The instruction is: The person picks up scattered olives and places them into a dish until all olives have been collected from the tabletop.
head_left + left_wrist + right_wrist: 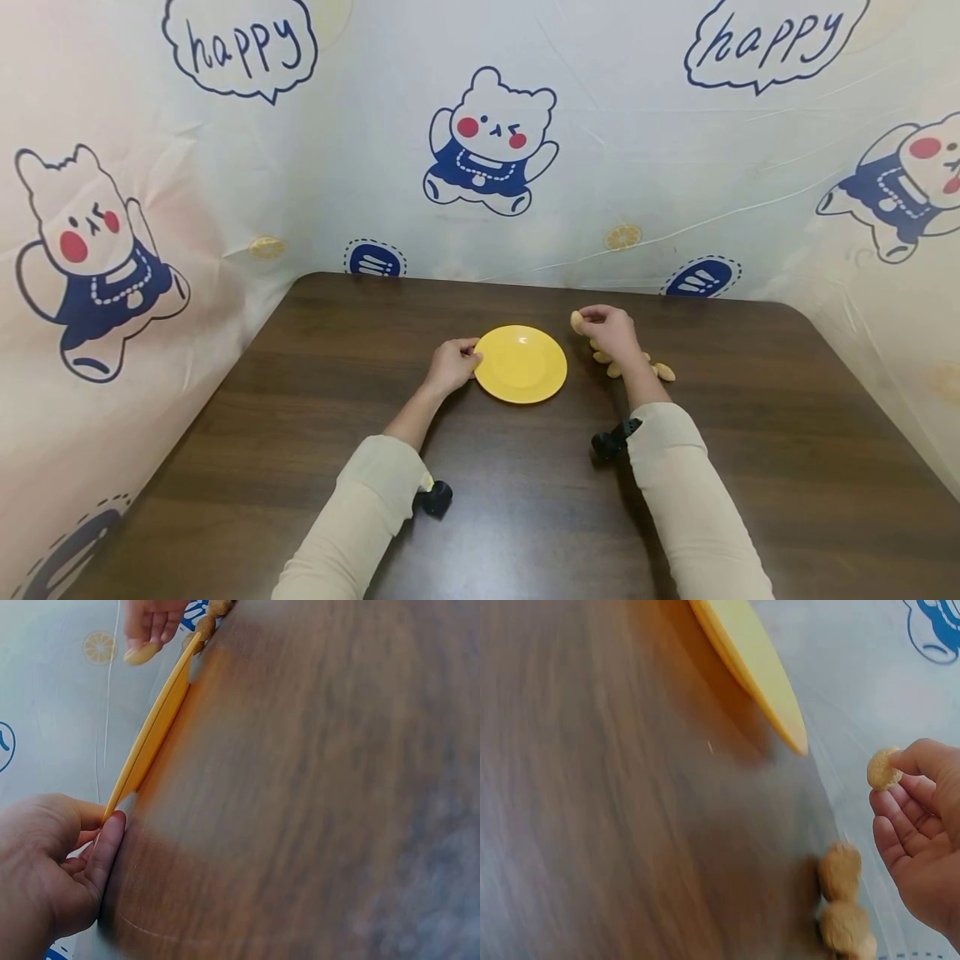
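A round yellow plate (521, 364) is at the middle of the far half of the table. Its left rim is pinched between the thumb and fingers of my left hand (453, 367). In the left wrist view the plate (154, 724) shows edge-on, tilted off the wood on the side of that hand (56, 859). My right hand (611, 331) holds a tan, rough-skinned unshelled peanut (883, 769) between thumb and fingertips, raised right of the plate. Several more peanuts (840, 871) lie on the table below and behind this hand, partly hidden by the wrist in the head view.
The dark wooden table (517, 500) has a printed cloth (360, 167) hanging behind it and at both sides. One loose peanut (663, 372) lies at the right end of the group. A small black camera (609, 444) sits at the right wrist.
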Action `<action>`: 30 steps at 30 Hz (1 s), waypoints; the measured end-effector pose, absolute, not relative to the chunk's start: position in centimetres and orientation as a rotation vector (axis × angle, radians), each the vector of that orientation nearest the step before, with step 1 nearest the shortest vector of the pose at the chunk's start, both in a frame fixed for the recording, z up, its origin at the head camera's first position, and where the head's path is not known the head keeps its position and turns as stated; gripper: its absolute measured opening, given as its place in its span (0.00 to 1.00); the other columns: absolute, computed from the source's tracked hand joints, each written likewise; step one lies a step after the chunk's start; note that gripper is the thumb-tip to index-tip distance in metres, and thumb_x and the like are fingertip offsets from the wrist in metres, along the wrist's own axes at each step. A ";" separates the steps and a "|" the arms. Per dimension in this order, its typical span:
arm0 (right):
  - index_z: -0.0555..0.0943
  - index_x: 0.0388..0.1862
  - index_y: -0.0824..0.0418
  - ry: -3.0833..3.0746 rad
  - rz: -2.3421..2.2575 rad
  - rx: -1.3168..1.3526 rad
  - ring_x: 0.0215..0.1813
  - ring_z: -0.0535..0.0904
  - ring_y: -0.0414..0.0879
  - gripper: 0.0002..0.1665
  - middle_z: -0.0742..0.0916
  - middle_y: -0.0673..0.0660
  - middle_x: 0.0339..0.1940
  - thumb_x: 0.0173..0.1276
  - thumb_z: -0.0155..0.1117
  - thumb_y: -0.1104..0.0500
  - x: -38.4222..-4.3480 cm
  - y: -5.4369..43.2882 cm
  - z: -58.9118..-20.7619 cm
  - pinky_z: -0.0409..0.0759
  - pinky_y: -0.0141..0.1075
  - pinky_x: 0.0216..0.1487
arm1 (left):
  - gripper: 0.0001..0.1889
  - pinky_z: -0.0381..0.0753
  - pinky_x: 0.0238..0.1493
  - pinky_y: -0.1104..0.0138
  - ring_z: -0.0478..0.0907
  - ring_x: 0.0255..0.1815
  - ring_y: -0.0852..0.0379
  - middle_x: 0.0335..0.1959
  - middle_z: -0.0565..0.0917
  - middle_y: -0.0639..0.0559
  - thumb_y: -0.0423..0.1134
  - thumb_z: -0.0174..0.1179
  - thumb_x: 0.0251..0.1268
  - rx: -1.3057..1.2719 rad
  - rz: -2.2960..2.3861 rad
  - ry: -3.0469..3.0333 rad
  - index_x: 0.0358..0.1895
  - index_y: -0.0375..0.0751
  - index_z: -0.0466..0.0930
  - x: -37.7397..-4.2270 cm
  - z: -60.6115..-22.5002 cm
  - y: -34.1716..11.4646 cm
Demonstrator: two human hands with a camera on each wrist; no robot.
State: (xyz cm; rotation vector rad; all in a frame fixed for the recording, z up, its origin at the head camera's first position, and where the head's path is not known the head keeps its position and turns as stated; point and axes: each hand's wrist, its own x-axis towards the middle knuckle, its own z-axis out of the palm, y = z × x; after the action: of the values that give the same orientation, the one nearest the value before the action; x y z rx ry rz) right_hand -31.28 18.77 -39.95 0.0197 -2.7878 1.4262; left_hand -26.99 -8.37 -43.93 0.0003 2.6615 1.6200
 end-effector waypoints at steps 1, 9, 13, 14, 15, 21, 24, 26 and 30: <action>0.78 0.52 0.65 -2.786 1.433 0.027 0.47 0.75 0.53 0.19 0.81 0.61 0.47 0.64 0.59 0.58 -31.3 18.4 -40.0 0.74 0.42 0.45 | 0.20 0.79 0.29 0.70 0.74 0.32 0.57 0.37 0.75 0.46 0.31 0.55 0.64 -0.002 1.618 2.663 0.59 0.32 0.72 -27.0 -43.9 -8.4; 0.79 0.49 0.66 -2.757 1.494 0.050 0.47 0.75 0.53 0.16 0.82 0.62 0.45 0.63 0.61 0.60 -31.5 15.3 -40.3 0.75 0.42 0.47 | 0.20 0.79 0.29 0.70 0.75 0.32 0.57 0.37 0.76 0.46 0.31 0.56 0.64 0.015 1.615 2.679 0.59 0.31 0.73 -27.0 -43.9 -8.4; 0.80 0.46 0.65 -2.754 1.516 0.063 0.45 0.76 0.51 0.15 0.83 0.61 0.43 0.62 0.63 0.60 -31.8 13.9 -40.5 0.76 0.41 0.45 | 0.20 0.79 0.28 0.70 0.75 0.32 0.57 0.36 0.76 0.46 0.31 0.56 0.64 0.021 1.607 2.689 0.59 0.32 0.73 -27.0 -43.8 -8.4; 0.81 0.46 0.65 -2.755 1.516 0.068 0.45 0.77 0.51 0.14 0.83 0.60 0.42 0.62 0.63 0.60 -31.8 13.6 -40.6 0.76 0.40 0.45 | 0.20 0.79 0.28 0.70 0.75 0.32 0.57 0.36 0.76 0.46 0.31 0.56 0.64 0.021 1.604 2.691 0.59 0.32 0.73 -27.0 -43.8 -8.3; 0.81 0.45 0.65 -2.757 1.513 0.075 0.45 0.77 0.51 0.14 0.83 0.60 0.42 0.62 0.63 0.60 -31.8 13.3 -40.6 0.75 0.40 0.45 | 0.20 0.79 0.28 0.70 0.75 0.31 0.57 0.36 0.76 0.46 0.32 0.56 0.64 0.021 1.601 2.695 0.59 0.32 0.73 -27.0 -43.8 -8.3; 0.82 0.45 0.63 -2.795 1.484 0.111 0.44 0.77 0.50 0.13 0.83 0.58 0.40 0.62 0.64 0.60 -31.7 12.0 -40.8 0.74 0.39 0.44 | 0.19 0.79 0.28 0.70 0.75 0.31 0.58 0.35 0.75 0.47 0.32 0.56 0.64 0.018 1.600 2.696 0.58 0.32 0.74 -27.1 -43.9 -8.3; 0.82 0.45 0.62 -2.817 1.486 0.123 0.44 0.76 0.49 0.13 0.83 0.57 0.40 0.63 0.63 0.59 -31.7 11.5 -41.0 0.74 0.38 0.43 | 0.19 0.79 0.28 0.70 0.75 0.31 0.58 0.36 0.75 0.47 0.32 0.56 0.64 0.014 1.607 2.694 0.58 0.32 0.74 -27.1 -43.9 -8.4; 0.82 0.46 0.62 -2.830 1.494 0.134 0.43 0.76 0.49 0.13 0.83 0.57 0.40 0.63 0.63 0.59 -31.7 11.2 -41.1 0.74 0.38 0.43 | 0.19 0.79 0.28 0.70 0.75 0.31 0.58 0.36 0.75 0.46 0.32 0.56 0.64 0.012 1.606 2.698 0.58 0.32 0.74 -27.1 -43.9 -8.4; 0.82 0.46 0.62 -2.850 1.512 0.147 0.42 0.76 0.48 0.13 0.83 0.57 0.39 0.63 0.63 0.59 -31.6 10.5 -41.4 0.73 0.37 0.41 | 0.19 0.79 0.29 0.70 0.74 0.31 0.58 0.36 0.75 0.47 0.32 0.56 0.63 0.008 1.602 2.697 0.58 0.32 0.74 -27.2 -44.0 -8.4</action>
State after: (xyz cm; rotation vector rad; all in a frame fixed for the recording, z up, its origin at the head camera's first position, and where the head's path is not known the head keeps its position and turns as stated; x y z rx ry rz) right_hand -31.60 10.54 -41.41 0.1474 -2.8501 1.5117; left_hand -27.17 -8.42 -44.00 0.0078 2.6968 1.6016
